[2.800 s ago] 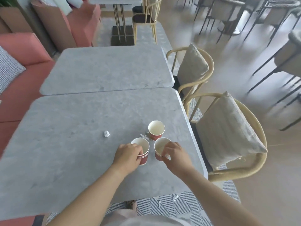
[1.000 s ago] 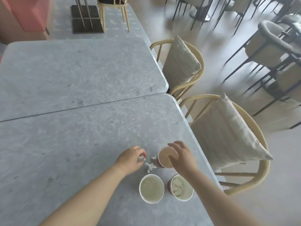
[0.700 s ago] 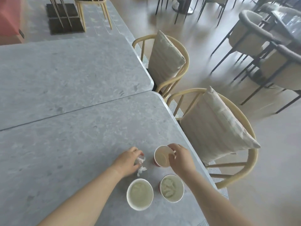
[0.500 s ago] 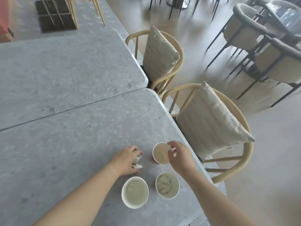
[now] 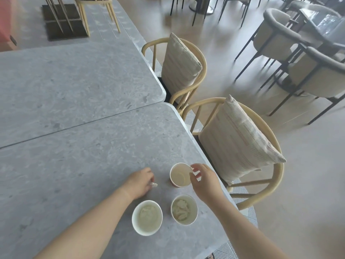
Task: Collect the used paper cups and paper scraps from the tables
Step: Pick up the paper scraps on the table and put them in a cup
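On the near table [image 5: 74,165], head view, right end: three paper cups sit in a cluster close to the right-hand edge.

- The left hand [image 5: 140,182] has its fingers curled down onto the tabletop. It pinches a white paper scrap [image 5: 154,184] that pokes out at the fingertips, just left of the far cup [image 5: 179,175].
- The right hand [image 5: 204,181] has thumb and forefinger closed on the far cup's right rim. It looks like a pinch grip. That cup stands upright, and its inside looks bare.
- The near-left cup [image 5: 147,217] and near-right cup [image 5: 183,210] stand upright and untouched. The near-right one has crumpled paper in it. What's in the near-left one is too blurry to say.

Step, as I judge it: gathering scraps into cups, about midway. The cups have not been stacked or carried off.

The next move likely calls for lifting the scrap clear and dropping it into the far cup while the right hand steadies it. After that, the cups can be nested.

Edges and room:
- The far cup sits near the table's right edge, so a sideways nudge could tip it off towards the cushioned chair [image 5: 240,143].
- The left side has plenty of open grey surface.
- The second table [image 5: 74,81] butts up behind.
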Action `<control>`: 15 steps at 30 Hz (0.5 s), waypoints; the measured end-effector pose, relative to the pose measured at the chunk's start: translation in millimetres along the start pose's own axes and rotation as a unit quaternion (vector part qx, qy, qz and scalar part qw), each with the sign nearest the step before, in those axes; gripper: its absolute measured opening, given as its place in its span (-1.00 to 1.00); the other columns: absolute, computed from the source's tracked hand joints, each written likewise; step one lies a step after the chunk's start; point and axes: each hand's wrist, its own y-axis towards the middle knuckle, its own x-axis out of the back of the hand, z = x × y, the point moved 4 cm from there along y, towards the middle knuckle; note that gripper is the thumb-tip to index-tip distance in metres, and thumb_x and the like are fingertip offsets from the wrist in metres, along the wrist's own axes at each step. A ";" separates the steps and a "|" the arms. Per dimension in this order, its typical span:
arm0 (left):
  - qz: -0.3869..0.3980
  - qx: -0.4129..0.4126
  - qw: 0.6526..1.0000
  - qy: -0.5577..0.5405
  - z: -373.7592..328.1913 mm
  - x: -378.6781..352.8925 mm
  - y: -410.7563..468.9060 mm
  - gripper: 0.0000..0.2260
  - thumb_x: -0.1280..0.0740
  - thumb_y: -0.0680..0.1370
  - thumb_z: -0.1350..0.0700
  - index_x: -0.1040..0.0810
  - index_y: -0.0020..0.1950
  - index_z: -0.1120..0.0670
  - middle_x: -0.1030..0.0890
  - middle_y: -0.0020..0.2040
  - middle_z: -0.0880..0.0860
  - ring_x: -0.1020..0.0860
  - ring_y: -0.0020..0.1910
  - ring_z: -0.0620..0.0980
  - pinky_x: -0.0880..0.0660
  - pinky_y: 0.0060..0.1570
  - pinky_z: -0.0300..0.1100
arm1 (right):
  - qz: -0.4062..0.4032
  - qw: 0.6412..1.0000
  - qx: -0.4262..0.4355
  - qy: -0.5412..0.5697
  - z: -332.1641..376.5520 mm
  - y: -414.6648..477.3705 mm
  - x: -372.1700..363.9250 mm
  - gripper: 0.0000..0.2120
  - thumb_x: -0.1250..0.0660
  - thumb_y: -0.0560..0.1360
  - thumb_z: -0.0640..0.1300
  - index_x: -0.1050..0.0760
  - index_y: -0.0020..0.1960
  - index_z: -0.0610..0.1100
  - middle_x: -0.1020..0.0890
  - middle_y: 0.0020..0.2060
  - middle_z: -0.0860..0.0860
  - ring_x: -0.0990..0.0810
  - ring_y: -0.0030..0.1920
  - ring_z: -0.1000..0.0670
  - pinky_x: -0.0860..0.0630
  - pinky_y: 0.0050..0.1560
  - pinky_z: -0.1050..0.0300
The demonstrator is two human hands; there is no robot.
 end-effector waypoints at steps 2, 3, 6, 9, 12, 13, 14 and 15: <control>-0.029 0.015 0.999 -0.030 2.9 9.3 -7.6 -0.82 -0.30 0.53 0.03 -0.54 0.06 0.08 -0.50 0.10 0.05 -0.52 0.06 0.05 -0.39 0.01 -0.14 | -0.006 1.000 0.006 0.007 0.9 -1.6 2.8 -0.79 -0.29 0.49 -0.13 -0.48 0.12 -0.04 -0.51 -0.06 0.14 -0.50 -0.19 0.15 -0.31 -0.27 0.49; -0.048 0.023 0.998 -0.042 3.1 16.9 -13.7 -0.84 -0.31 0.51 0.05 -0.55 0.03 0.08 -0.51 0.08 0.05 -0.53 0.04 0.05 -0.39 -0.01 -0.14 | -0.008 1.000 0.010 0.012 2.2 -2.7 4.7 -0.79 -0.29 0.49 -0.13 -0.48 0.12 -0.04 -0.51 -0.06 0.14 -0.50 -0.18 0.14 -0.32 -0.25 0.46; -0.112 0.036 0.989 -0.084 -1.2 44.1 -37.1 -0.92 -0.35 0.49 0.06 -0.57 -0.07 0.05 -0.52 -0.04 -0.01 -0.54 -0.07 0.01 -0.42 -0.07 -0.15 | -0.011 0.999 0.024 0.022 6.2 -6.4 10.5 -0.79 -0.30 0.49 -0.13 -0.48 0.12 -0.04 -0.50 -0.06 0.14 -0.51 -0.17 0.13 -0.38 -0.17 0.31; -0.166 0.037 0.978 -0.124 -15.3 67.4 -68.5 -0.96 -0.38 0.47 0.03 -0.56 -0.15 -0.03 -0.49 -0.13 -0.09 -0.52 -0.19 -0.11 -0.48 -0.14 -0.19 | -0.001 0.999 0.040 0.025 7.7 -13.5 13.5 -0.79 -0.30 0.49 -0.13 -0.48 0.12 -0.04 -0.52 -0.04 0.11 -0.51 -0.17 0.12 -0.38 -0.16 0.30; -0.168 0.028 0.976 -0.134 -37.2 75.1 -96.6 -0.95 -0.40 0.45 0.01 -0.56 -0.16 -0.08 -0.47 -0.15 -0.14 -0.49 -0.24 -0.24 -0.47 -0.16 -0.28 | 0.012 0.998 0.052 0.032 6.5 -21.0 15.3 -0.78 -0.29 0.49 -0.12 -0.47 0.14 -0.05 -0.54 -0.02 0.07 -0.52 -0.17 0.11 -0.38 -0.17 0.32; -0.161 0.027 0.978 -0.131 -44.8 74.4 -103.3 -0.95 -0.40 0.45 -0.01 -0.56 -0.15 -0.09 -0.47 -0.15 -0.16 -0.49 -0.24 -0.25 -0.46 -0.15 -0.30 | 0.018 0.998 0.055 0.033 5.6 -22.9 15.8 -0.78 -0.29 0.49 -0.12 -0.47 0.14 -0.05 -0.54 -0.02 0.07 -0.52 -0.16 0.12 -0.37 -0.19 0.35; -0.151 0.025 0.980 -0.127 -51.5 72.1 -108.5 -0.94 -0.39 0.44 -0.01 -0.56 -0.13 -0.09 -0.46 -0.14 -0.17 -0.48 -0.23 -0.26 -0.45 -0.14 -0.31 | 0.024 0.998 0.057 0.031 4.6 -24.8 16.3 -0.77 -0.29 0.49 -0.11 -0.46 0.15 -0.04 -0.53 -0.02 0.08 -0.51 -0.16 0.13 -0.35 -0.23 0.39; -0.139 0.025 0.983 -0.121 -57.1 68.8 -112.2 -0.93 -0.39 0.44 -0.02 -0.55 -0.10 -0.10 -0.46 -0.13 -0.18 -0.48 -0.21 -0.26 -0.44 -0.12 -0.31 | 0.031 0.997 0.058 0.026 3.6 -26.0 16.9 -0.77 -0.29 0.50 -0.11 -0.46 0.15 -0.04 -0.52 -0.02 0.10 -0.50 -0.17 0.14 -0.32 -0.27 0.44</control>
